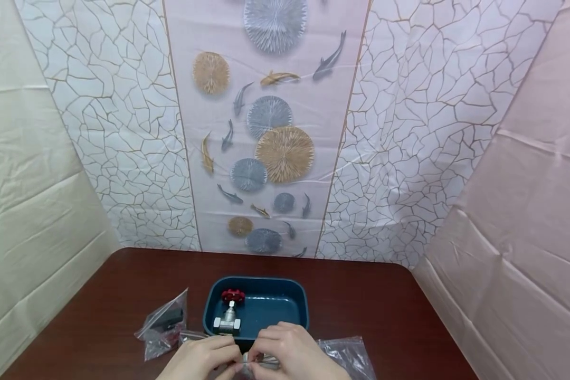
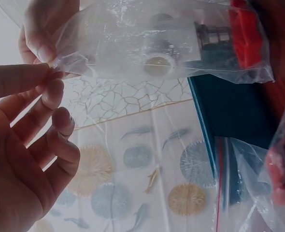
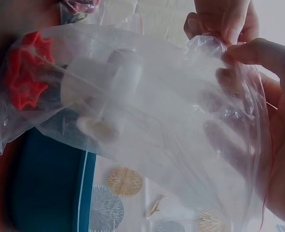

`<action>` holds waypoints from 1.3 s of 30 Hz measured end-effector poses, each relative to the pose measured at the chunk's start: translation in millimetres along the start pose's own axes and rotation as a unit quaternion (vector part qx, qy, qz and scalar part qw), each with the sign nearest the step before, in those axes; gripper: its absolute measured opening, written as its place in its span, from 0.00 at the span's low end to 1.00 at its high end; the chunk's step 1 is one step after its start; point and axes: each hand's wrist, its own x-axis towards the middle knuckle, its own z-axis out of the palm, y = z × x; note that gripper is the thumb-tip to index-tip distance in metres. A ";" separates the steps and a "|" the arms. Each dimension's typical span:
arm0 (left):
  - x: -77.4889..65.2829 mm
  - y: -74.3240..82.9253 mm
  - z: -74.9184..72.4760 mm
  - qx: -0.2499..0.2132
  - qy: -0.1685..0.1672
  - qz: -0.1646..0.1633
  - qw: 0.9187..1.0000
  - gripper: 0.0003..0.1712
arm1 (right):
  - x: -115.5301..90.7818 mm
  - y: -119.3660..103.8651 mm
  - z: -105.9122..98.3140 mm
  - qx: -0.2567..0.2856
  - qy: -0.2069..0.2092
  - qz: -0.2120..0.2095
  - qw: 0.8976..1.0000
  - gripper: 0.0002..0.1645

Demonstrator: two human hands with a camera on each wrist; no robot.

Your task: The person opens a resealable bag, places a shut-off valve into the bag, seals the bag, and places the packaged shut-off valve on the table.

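Between my two hands is a clear zip bag (image 3: 176, 111), its upper edge bunched where the fingertips meet. My left hand (image 1: 204, 357) pinches that edge between thumb and forefinger, the other fingers loosely bent in the left wrist view. Close beside it, my right hand (image 1: 288, 350) pinches the same edge with thumb and fingers. Through the plastic show a red handwheel (image 3: 29, 70) at the bag's lower end and a pale valve body (image 2: 158, 66), blurred by the film. Just beyond the hands stands a dark teal tray (image 1: 277, 334) holding a metal valve (image 1: 228, 319) with a red handwheel.
To the left of the tray lies a clear bag (image 1: 163, 322) with a dark piece and something red inside. Another clear bag (image 1: 349, 354) lies flat on the right. The dark red-brown table (image 1: 361, 301) meets a patterned cloth backdrop (image 1: 285, 153).
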 end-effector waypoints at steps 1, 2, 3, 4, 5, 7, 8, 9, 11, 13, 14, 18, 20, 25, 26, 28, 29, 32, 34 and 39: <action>-0.7 -0.1 0.0 0.001 -0.001 0.001 1.000 0.06 | -0.3 0.0 -0.3 0.003 -0.002 -0.002 1.000 0.04; -1.3 -0.3 0.0 0.002 -0.002 0.003 1.000 0.06 | -0.5 0.3 -0.3 0.005 -0.002 -0.004 1.000 0.04; -1.7 -0.6 -0.2 0.001 -0.003 0.002 1.000 0.06 | -0.8 0.7 -0.4 0.004 -0.002 -0.006 1.000 0.04; -2.0 -0.9 -0.6 -0.001 -0.005 0.001 1.000 0.05 | -1.1 1.1 -0.7 0.002 -0.002 -0.007 1.000 0.04; -2.2 -1.3 -1.1 -0.002 -0.006 0.001 1.000 0.04 | -1.4 1.5 -1.2 0.005 -0.001 -0.004 1.000 0.04; -2.2 -2.5 -2.1 -0.002 -0.004 0.004 1.000 0.04 | -2.4 2.4 -2.4 0.001 0.000 -0.002 1.000 0.04; -2.2 -3.2 -2.6 -0.004 -0.003 0.006 1.000 0.04 | -3.1 3.1 -3.1 -0.002 0.000 -0.001 1.000 0.04; -2.2 -4.1 -3.0 -0.008 -0.001 0.008 1.000 0.04 | -3.9 3.6 -3.9 -0.002 0.000 0.002 1.000 0.04; -2.1 -6.1 -3.6 -0.016 0.003 0.011 1.000 0.05 | -4.9 4.4 -5.0 -0.001 0.000 0.009 1.000 0.04; -2.4 -8.2 -3.8 -0.028 0.005 0.012 1.000 0.05 | -5.9 5.2 -6.0 -0.002 -0.002 0.011 1.000 0.05; -2.6 -9.1 -3.7 -0.035 0.003 0.011 0.999 0.05 | -6.4 5.6 -6.2 -0.003 -0.003 0.010 1.000 0.05; -2.1 -11.5 -3.5 -0.050 -0.007 0.005 0.999 0.05 | -8.3 6.7 -8.1 -0.004 -0.009 0.011 1.000 0.05; -1.3 -11.9 -3.6 -0.056 -0.015 -0.005 0.998 0.05 | -9.5 7.5 -9.5 -0.004 -0.009 0.008 1.000 0.05; -0.7 -12.5 -3.6 -0.065 -0.028 -0.026 0.997 0.07 | -12.2 9.0 -12.6 0.001 -0.011 0.004 1.000 0.05; -1.0 -12.4 -3.3 -0.062 -0.026 -0.023 0.997 0.07 | -12.9 9.1 -12.9 0.002 -0.012 0.005 1.000 0.05; -1.3 -12.1 -2.5 -0.051 -0.018 -0.009 0.998 0.06 | -14.7 9.1 -13.3 0.004 -0.014 0.008 1.000 0.04; -1.5 -12.0 -2.1 -0.046 -0.014 -0.002 0.999 0.06 | -15.8 9.2 -13.5 0.005 -0.015 0.009 1.000 0.04; -2.2 -11.8 -1.5 -0.034 -0.005 0.012 0.999 0.05 | -19.2 9.8 -14.1 0.014 -0.023 0.024 0.999 0.04; -2.4 -11.9 -1.7 -0.032 -0.005 0.013 0.999 0.05 | -21.4 10.5 -14.6 0.023 -0.031 0.039 0.998 0.04; -2.7 -12.5 -2.6 -0.032 -0.014 0.009 0.999 0.05 | -25.7 11.4 -16.4 0.043 -0.040 0.065 0.996 0.05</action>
